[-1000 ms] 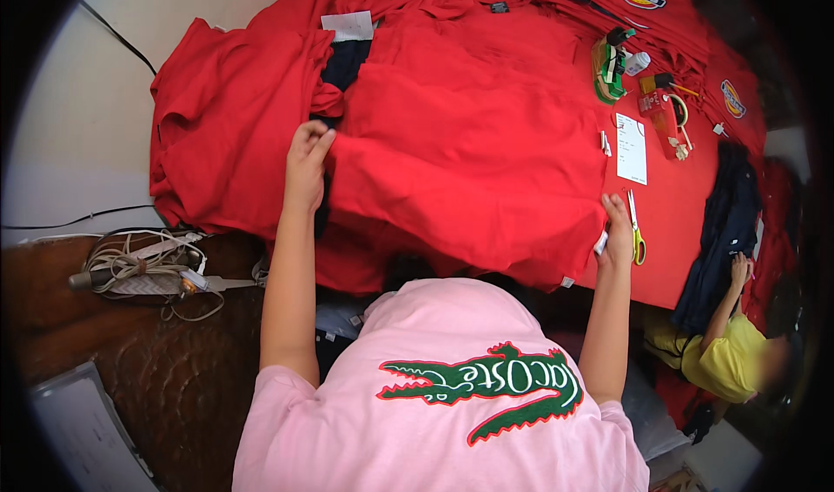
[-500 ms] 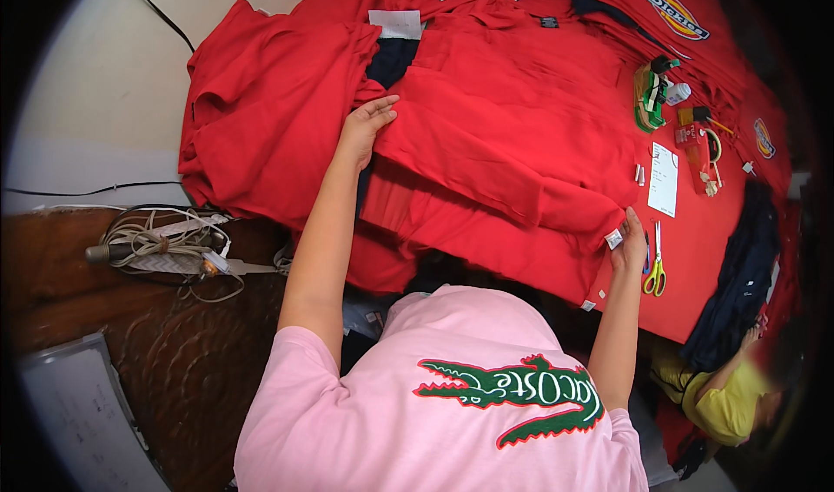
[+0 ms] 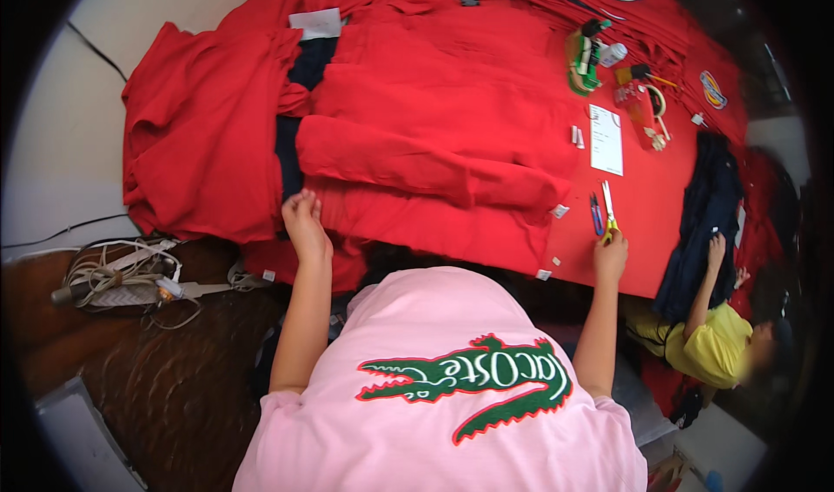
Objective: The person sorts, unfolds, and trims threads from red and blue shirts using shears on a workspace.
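Observation:
My right hand point(image 3: 611, 253) closes on the yellow handles of a pair of scissors point(image 3: 607, 201), whose blades point away from me on the red table. Beside them lies a small blue tool, perhaps thread snips point(image 3: 596, 214). At the near left edge of a folded red garment point(image 3: 434, 149), my left hand point(image 3: 306, 223) has its fingertips by a navy strip of cloth. Its fingers look loosely extended and grip nothing that I can see. The garment lies in layered folds, with a small white tag point(image 3: 559, 211) at its right corner.
Another red garment point(image 3: 204, 136) is heaped at left. A printed slip point(image 3: 606, 140), green tape dispenser point(image 3: 584, 58) and red box point(image 3: 638, 101) lie at right. Bundled cables point(image 3: 117, 275) sit at lower left. A person in yellow point(image 3: 717, 344) handles navy cloth point(image 3: 702, 223).
Both hands have let go of the folded red garment. My left hand has come nearer, to its near left edge; my right hand has moved onto the scissors. The view has shifted.

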### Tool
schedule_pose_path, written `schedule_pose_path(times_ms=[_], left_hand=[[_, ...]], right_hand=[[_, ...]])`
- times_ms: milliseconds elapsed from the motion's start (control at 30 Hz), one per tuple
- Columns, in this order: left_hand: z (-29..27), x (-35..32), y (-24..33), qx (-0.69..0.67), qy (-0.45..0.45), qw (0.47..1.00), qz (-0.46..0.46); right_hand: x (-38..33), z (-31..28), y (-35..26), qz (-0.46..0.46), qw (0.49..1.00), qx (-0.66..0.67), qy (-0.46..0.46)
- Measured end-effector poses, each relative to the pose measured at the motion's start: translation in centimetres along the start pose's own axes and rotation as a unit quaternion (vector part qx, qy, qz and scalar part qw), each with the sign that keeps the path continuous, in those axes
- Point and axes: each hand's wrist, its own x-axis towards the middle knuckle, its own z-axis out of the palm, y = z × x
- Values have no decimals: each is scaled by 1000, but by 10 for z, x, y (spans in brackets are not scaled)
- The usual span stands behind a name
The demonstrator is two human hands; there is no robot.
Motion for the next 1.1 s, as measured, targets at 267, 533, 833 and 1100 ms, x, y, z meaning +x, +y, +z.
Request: schedule_pose_path(times_ms=[267, 533, 833, 1100], left_hand=[[71, -92, -56, -38, -204, 964, -169], [118, -114, -76, -63, -123, 984, -113], [112, -135, -88, 52, 33, 998, -8], [149, -121, -8, 104, -147, 978, 101]], right_hand=[[10, 3, 43, 0, 998, 68, 5], [18, -29, 42, 28, 995, -11, -94], [53, -39, 89, 120, 860, 358, -344], [74, -100, 60, 174, 587, 665, -428]])
